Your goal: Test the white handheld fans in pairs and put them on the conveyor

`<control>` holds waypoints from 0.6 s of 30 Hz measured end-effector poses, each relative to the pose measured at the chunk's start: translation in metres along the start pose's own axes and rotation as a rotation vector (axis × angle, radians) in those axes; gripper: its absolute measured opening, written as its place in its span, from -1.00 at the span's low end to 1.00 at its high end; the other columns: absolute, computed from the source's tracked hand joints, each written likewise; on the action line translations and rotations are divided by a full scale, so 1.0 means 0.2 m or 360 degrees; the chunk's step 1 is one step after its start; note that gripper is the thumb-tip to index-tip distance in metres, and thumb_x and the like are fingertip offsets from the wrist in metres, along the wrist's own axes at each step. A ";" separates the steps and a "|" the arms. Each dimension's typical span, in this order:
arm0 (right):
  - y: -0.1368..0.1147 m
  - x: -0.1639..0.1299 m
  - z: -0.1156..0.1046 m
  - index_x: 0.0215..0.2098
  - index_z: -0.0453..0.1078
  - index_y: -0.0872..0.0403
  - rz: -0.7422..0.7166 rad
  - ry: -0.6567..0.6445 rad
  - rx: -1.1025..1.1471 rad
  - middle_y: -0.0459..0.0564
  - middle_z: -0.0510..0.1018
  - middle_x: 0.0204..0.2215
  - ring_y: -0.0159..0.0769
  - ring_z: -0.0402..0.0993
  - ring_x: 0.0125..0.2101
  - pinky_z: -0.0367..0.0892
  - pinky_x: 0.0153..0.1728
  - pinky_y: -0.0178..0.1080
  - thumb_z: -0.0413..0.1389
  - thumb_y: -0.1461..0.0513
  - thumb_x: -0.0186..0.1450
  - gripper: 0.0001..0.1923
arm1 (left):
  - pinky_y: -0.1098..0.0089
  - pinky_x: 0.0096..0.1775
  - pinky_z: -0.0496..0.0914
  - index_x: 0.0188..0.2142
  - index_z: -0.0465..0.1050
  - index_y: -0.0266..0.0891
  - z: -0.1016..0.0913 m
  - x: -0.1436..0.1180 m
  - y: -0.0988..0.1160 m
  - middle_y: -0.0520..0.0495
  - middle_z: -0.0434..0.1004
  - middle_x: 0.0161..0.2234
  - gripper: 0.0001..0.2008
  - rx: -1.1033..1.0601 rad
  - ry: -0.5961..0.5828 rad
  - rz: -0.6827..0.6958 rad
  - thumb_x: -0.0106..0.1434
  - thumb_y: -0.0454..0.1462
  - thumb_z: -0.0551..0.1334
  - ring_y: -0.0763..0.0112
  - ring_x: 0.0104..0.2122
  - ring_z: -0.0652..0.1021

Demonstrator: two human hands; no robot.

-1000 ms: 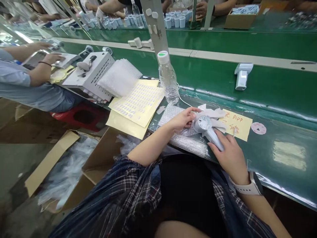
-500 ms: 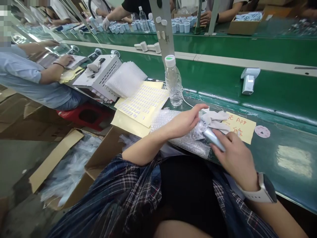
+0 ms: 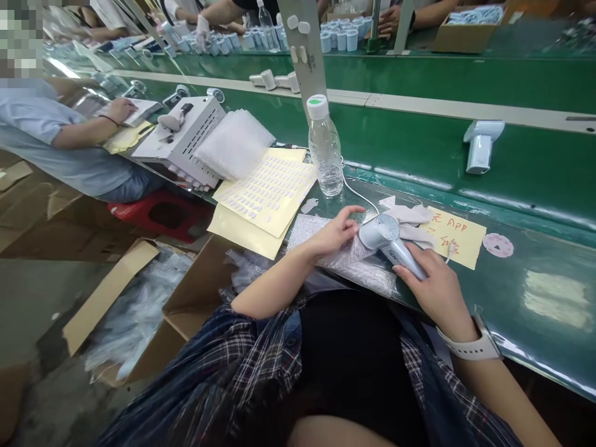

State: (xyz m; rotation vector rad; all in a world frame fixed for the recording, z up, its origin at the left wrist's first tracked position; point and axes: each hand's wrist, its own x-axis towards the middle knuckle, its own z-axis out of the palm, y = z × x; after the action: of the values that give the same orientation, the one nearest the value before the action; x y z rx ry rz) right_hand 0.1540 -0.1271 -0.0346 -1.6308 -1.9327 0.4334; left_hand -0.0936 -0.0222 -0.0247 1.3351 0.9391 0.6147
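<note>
Left of the fan [image 3: 379, 233], the left hand [image 3: 333, 234] pinches soft, slippery bubble wrap [image 3: 344, 261] on the table [image 3: 535, 273]. Fan looks light, rigid plastic; right hand [image 3: 431, 288], fingers closed around its handle, grips best there.

Green bench [image 3: 535, 273]: water bottle [image 3: 325, 149], sticker sheets [image 3: 265, 189], bubble wrap [image 3: 344, 257], yellow note [image 3: 454, 239], w/ cloth [image 3: 410, 216].
</note>
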 end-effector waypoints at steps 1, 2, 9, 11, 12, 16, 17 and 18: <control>0.00 0.00 0.01 0.24 0.51 0.00 -0.0049 -0.0018 -0.0067 0.06 0.49 -0.26 -0.07 0.51 -0.25 0.38 -0.26 -0.14 0.05 -0.04 0.53 -0.53 | 0.44 -0.37 0.18 0.29 0.15 -0.17 -0.01 0.00 0.00 0.14 0.27 -0.41 -0.51 -0.0129 0.0047 -0.0012 0.43 -0.24 0.20 0.49 -0.49 0.27; -0.01 0.00 0.02 0.25 0.50 0.01 -0.0111 -0.0036 -0.0136 0.04 0.45 -0.28 -0.09 0.47 -0.29 0.36 -0.28 -0.15 0.05 -0.01 0.54 -0.54 | 0.45 -0.39 0.15 0.27 0.15 -0.17 -0.03 -0.01 0.00 0.16 0.23 -0.42 -0.52 -0.0205 0.0085 -0.0007 0.43 -0.23 0.22 0.51 -0.50 0.23; -0.10 -0.03 0.01 0.22 0.46 0.14 -0.0472 0.0026 -0.0574 0.01 0.32 -0.32 -0.20 0.24 -0.40 0.13 -0.45 -0.20 0.03 0.16 0.56 -0.63 | 0.36 -0.22 0.27 0.29 0.21 -0.14 -0.04 -0.10 0.18 0.09 0.33 -0.36 -0.55 0.0629 0.0077 0.0293 0.44 -0.36 0.11 0.41 -0.36 0.39; -0.13 -0.03 -0.03 0.20 0.46 0.13 -0.0537 0.0038 -0.0628 0.00 0.32 -0.33 -0.22 0.21 -0.41 0.13 -0.43 -0.20 0.04 0.19 0.56 -0.66 | 0.33 -0.15 0.30 0.30 0.22 -0.14 -0.03 -0.15 0.26 0.07 0.37 -0.33 -0.51 0.0925 0.0017 0.0395 0.42 -0.41 0.08 0.38 -0.30 0.44; -0.15 -0.03 -0.05 0.20 0.46 0.13 -0.0553 0.0040 -0.0639 -0.01 0.33 -0.33 -0.23 0.21 -0.42 0.12 -0.43 -0.20 0.04 0.20 0.56 -0.67 | 0.32 -0.14 0.31 0.31 0.21 -0.15 -0.03 -0.16 0.30 0.07 0.38 -0.33 -0.50 0.0988 0.0006 0.0428 0.42 -0.42 0.07 0.37 -0.29 0.45; -0.19 -0.02 -0.10 0.22 0.47 0.13 -0.0441 0.0201 -0.0702 0.01 0.36 -0.34 -0.23 0.26 -0.41 0.12 -0.44 -0.22 0.07 0.17 0.54 -0.64 | 0.33 -0.13 0.36 0.33 0.18 -0.18 0.01 -0.17 0.37 0.07 0.40 -0.33 -0.54 0.1040 0.0052 0.0474 0.47 -0.37 0.06 0.37 -0.29 0.48; -0.21 -0.02 -0.10 0.22 0.48 0.13 -0.0422 0.0232 -0.0718 0.02 0.37 -0.34 -0.22 0.26 -0.41 0.11 -0.44 -0.22 0.07 0.16 0.54 -0.64 | 0.33 -0.12 0.37 0.34 0.17 -0.18 0.02 -0.16 0.37 0.06 0.43 -0.32 -0.53 0.1073 0.0040 0.0471 0.47 -0.36 0.06 0.37 -0.28 0.49; -0.22 -0.03 -0.10 0.21 0.49 0.14 -0.0435 0.0220 -0.0722 0.03 0.38 -0.35 -0.22 0.26 -0.41 0.11 -0.43 -0.21 0.06 0.16 0.54 -0.63 | 0.33 -0.11 0.38 0.35 0.17 -0.18 0.04 -0.16 0.37 0.04 0.46 -0.29 -0.52 0.1123 0.0014 0.0469 0.48 -0.37 0.06 0.35 -0.26 0.50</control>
State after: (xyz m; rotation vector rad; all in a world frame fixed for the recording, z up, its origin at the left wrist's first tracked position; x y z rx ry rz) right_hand 0.1326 -0.1435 0.0051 -1.5695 -2.2111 -0.2387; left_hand -0.0927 -0.0401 0.0532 2.1282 1.0177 0.5258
